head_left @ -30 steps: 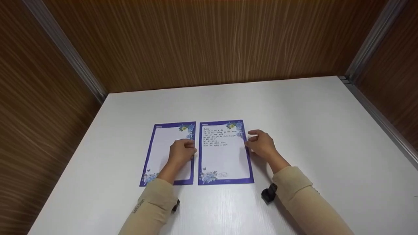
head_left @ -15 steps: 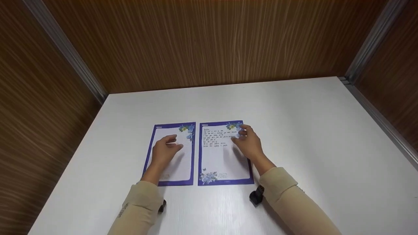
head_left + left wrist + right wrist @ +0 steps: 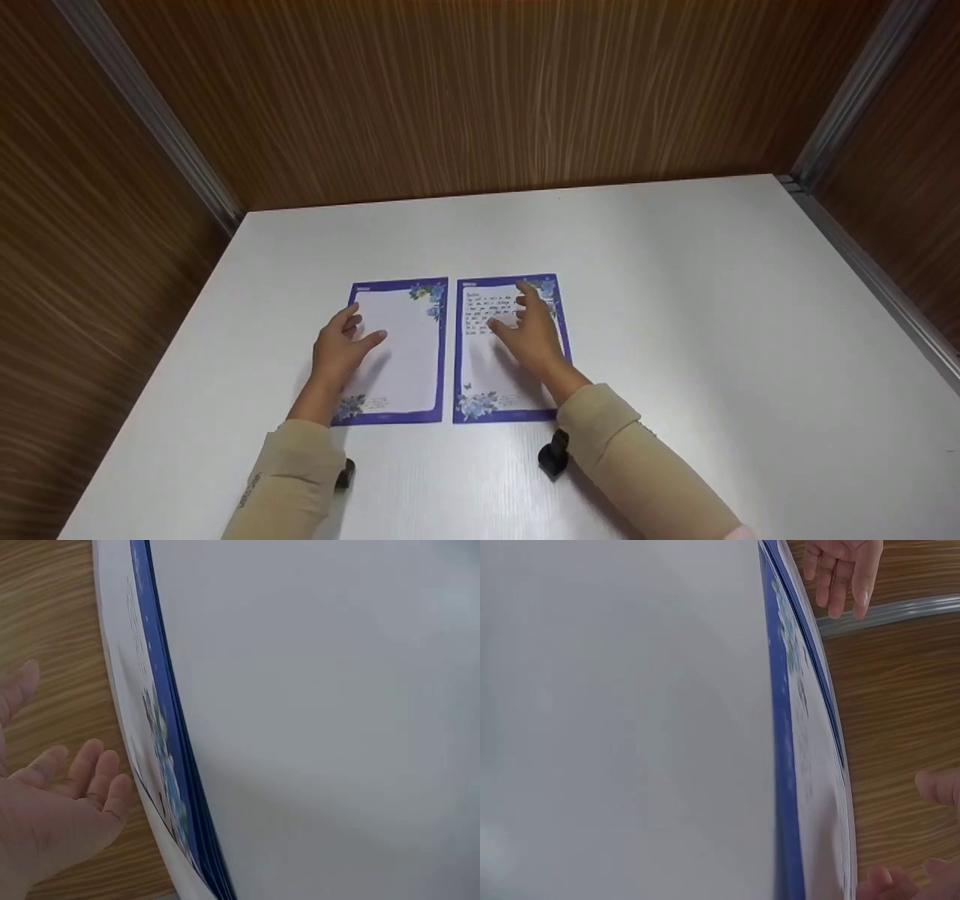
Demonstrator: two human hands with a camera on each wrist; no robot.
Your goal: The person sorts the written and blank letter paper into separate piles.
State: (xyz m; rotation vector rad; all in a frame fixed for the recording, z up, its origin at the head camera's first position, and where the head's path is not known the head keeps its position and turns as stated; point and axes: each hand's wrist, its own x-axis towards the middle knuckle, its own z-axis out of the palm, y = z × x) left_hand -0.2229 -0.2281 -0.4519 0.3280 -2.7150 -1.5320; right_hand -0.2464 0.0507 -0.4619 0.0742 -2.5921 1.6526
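Note:
Two purple-bordered, flower-printed sheets lie side by side on the white table. The left sheet point(image 3: 405, 352) has a blank writing area; lines of handwriting fill the top of the right sheet point(image 3: 484, 367). In the left wrist view, the purple edge point(image 3: 176, 720) looks layered. My left hand point(image 3: 339, 351) hovers over the left sheet's left edge, fingers loosely bent and thumb apart, holding nothing. Above the right sheet is my right hand point(image 3: 534, 334), thumb and fingers spread, also holding nothing; it covers part of the writing and the sheet's right side.
The white table point(image 3: 675, 300) extends around the sheets. A brown wood-grain panel point(image 3: 480, 97) rises behind it, with more panels at both sides. Black wrist devices point(image 3: 553, 455) hang below the sleeves, close to the tabletop.
Both hands have moved left: the left from the left sheet's right edge to its left edge, the right from beside the right sheet to above it. The sheets stay in place.

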